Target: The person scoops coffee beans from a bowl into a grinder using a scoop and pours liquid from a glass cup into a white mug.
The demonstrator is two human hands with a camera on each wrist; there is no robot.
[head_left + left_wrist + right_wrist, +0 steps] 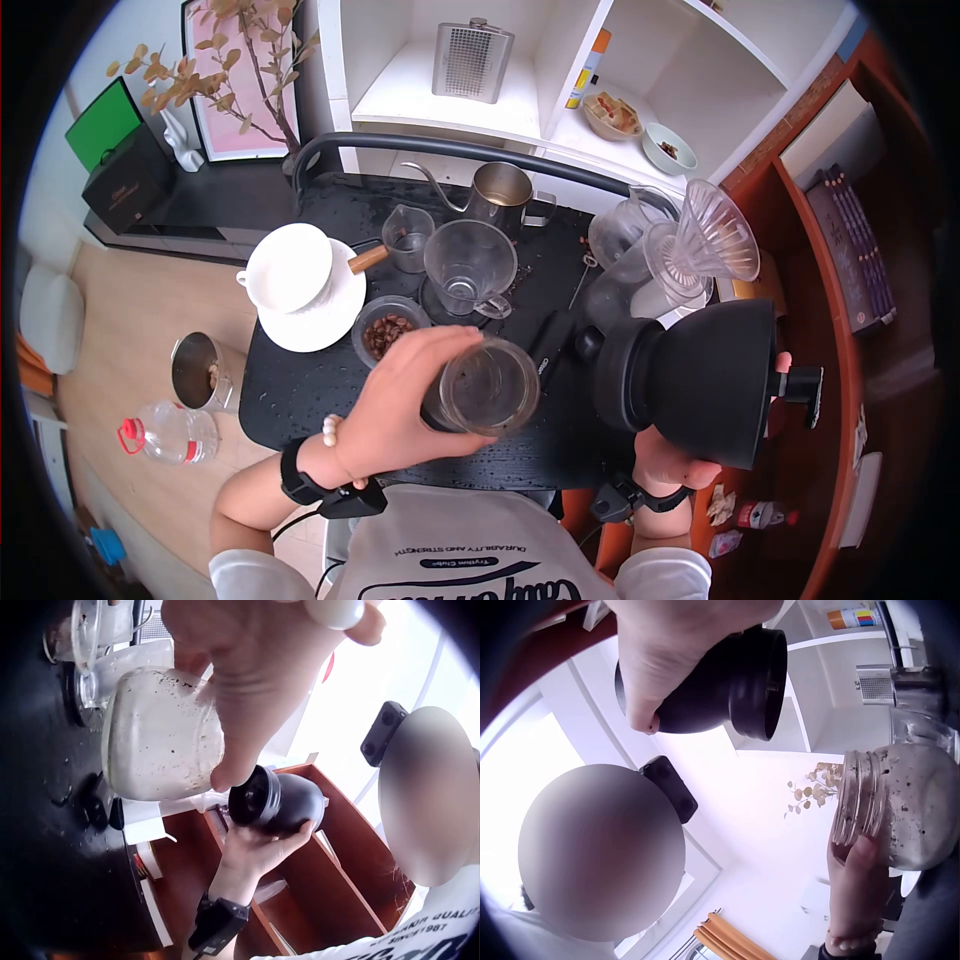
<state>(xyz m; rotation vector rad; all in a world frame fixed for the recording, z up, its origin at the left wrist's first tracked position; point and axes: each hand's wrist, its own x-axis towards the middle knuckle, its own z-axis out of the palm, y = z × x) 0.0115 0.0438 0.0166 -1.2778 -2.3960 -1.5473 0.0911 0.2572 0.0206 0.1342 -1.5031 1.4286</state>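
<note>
The left hand [405, 405] grips a clear glass jar [490, 387] with fingers and thumb around its side, over the front of the black table [300, 405]. In the right wrist view the jar [919, 806] shows a threaded neck and dark specks on its wall. To the right, the right hand [672, 465] holds a black grinder body [715, 385] tilted on its side, its round opening toward the jar; the two are apart. In the left wrist view the right hand [259, 851] curls round the grinder [296, 802].
Behind the jar stand a bowl of coffee beans [388, 335], a clear plastic cup [470, 262], a small glass pitcher [408, 240] and a steel kettle [502, 190]. A white cup [290, 265] on a saucer is left; a ribbed glass dripper [715, 240] is right.
</note>
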